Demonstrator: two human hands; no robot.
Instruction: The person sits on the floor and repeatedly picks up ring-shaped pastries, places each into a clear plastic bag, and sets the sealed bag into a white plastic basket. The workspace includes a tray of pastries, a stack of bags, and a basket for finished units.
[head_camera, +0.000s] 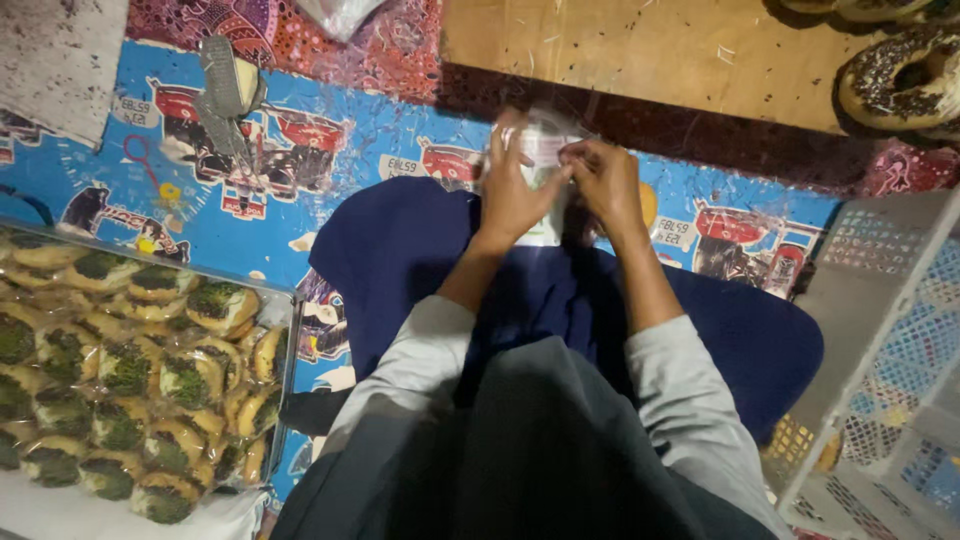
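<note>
My left hand (512, 190) and my right hand (604, 180) meet over my lap, both pinching a small clear plastic wrapper (540, 145) with something pale inside; what it holds is too blurred to tell. The fingers of both hands close on its upper edge. My knees, under dark blue cloth (400, 250), lie beneath the hands, and grey sleeves cover my forearms.
A clear tray (290, 330) at the left holds several wrapped green-topped buns. A white lattice basket (880, 340) stands at the right. Chocolate doughnuts (900, 75) rest on a wooden board (640, 50) at the top right. A patterned blue mat (200, 190) covers the floor.
</note>
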